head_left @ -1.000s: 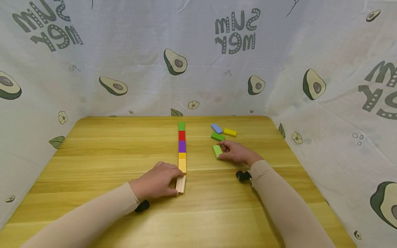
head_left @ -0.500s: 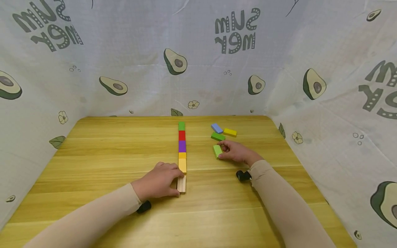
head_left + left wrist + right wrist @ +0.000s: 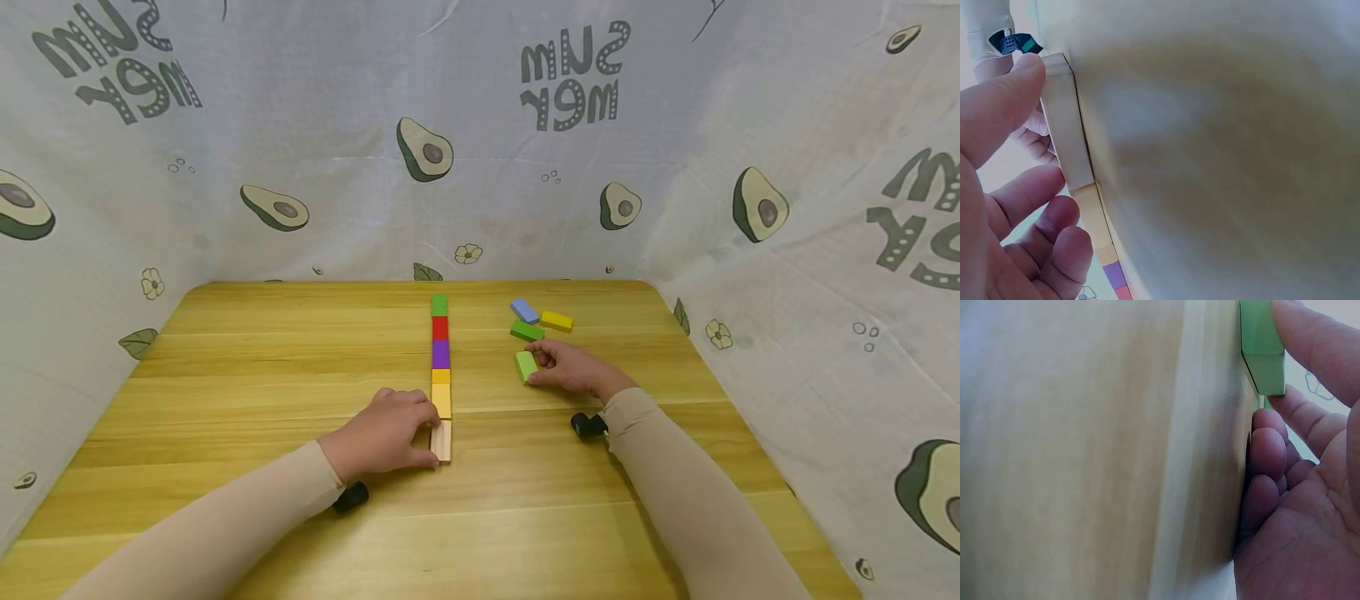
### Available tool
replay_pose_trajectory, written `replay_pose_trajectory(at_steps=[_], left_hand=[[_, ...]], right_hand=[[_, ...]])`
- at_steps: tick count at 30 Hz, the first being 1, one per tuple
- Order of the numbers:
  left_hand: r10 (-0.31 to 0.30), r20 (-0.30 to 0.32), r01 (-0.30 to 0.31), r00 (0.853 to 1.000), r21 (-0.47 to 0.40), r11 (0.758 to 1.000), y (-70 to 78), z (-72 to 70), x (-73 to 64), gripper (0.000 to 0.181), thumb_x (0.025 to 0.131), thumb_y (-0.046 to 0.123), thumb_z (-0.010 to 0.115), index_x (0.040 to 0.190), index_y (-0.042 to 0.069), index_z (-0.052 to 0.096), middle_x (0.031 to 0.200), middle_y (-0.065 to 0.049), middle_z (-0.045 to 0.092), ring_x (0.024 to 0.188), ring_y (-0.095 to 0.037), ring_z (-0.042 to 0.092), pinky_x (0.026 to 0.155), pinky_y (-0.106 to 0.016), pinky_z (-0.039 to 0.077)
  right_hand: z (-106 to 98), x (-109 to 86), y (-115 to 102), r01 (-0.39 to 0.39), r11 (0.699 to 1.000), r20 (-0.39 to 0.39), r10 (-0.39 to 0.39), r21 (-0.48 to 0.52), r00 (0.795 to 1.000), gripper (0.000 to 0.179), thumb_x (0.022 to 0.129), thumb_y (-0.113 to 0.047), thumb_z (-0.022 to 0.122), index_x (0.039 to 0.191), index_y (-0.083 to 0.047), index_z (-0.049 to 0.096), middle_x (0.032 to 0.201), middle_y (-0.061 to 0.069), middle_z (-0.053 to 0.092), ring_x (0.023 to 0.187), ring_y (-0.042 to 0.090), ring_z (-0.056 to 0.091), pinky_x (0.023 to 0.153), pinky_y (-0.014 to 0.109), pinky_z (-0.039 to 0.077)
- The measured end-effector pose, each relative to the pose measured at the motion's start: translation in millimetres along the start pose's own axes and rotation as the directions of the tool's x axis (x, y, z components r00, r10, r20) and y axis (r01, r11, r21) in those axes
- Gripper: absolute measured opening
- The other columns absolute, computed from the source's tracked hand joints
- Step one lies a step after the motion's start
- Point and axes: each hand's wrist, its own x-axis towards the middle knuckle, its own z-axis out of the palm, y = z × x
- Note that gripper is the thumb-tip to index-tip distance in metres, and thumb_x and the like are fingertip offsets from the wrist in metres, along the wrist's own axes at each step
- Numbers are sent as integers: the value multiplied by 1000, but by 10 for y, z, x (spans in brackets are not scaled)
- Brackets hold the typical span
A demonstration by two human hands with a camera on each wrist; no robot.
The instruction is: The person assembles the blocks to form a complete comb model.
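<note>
My left hand [image 3: 384, 433] pinches a pale wooden block [image 3: 444, 442] by its two ends, thumb at the near end and index finger at the far end. That block lies at the near end of a straight row of coloured blocks, touching or almost touching the light orange block [image 3: 441, 401]. In the left wrist view the pale block [image 3: 1067, 128] lines up with the row. To the right, my right hand [image 3: 573, 367] holds a light green block [image 3: 526, 367] between thumb and index finger, low over or on the table. Its other fingers are curled in the right wrist view.
Farther up the row lie orange [image 3: 441, 377], purple [image 3: 441, 354], red [image 3: 439, 327] and green [image 3: 439, 305] blocks. Beyond my right hand are loose blue [image 3: 524, 311], yellow [image 3: 557, 321] and dark green [image 3: 527, 331] blocks. A printed curtain [image 3: 495, 208] surrounds the wooden table [image 3: 262, 358].
My left hand has moved the pale block slightly right and away from me, straightening it against the row's near end. The right hand and light green block have stayed in place.
</note>
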Motion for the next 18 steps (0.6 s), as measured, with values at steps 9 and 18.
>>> replay_pose_trajectory(at_steps=[9, 18], left_hand=[[-9, -1, 9, 1000, 12, 1000, 12, 3, 23, 45, 82, 49, 88, 110, 17, 73, 102, 6, 66, 98, -13, 64, 100, -48, 43], [-12, 2, 12, 1000, 0, 1000, -10, 9, 37, 47, 82, 50, 88, 113, 18, 73, 106, 6, 68, 99, -11, 63, 102, -49, 43]], right_hand=[[7, 1, 8, 0, 1000, -9, 0, -18, 1000, 57, 99, -23, 75, 147, -2, 52, 102, 6, 47, 97, 23, 45, 87, 40, 37], [11, 7, 5, 12, 1000, -10, -12, -26, 1000, 56, 99, -20, 75, 146, 0, 52, 100, 6, 45, 96, 23, 44, 86, 40, 36]])
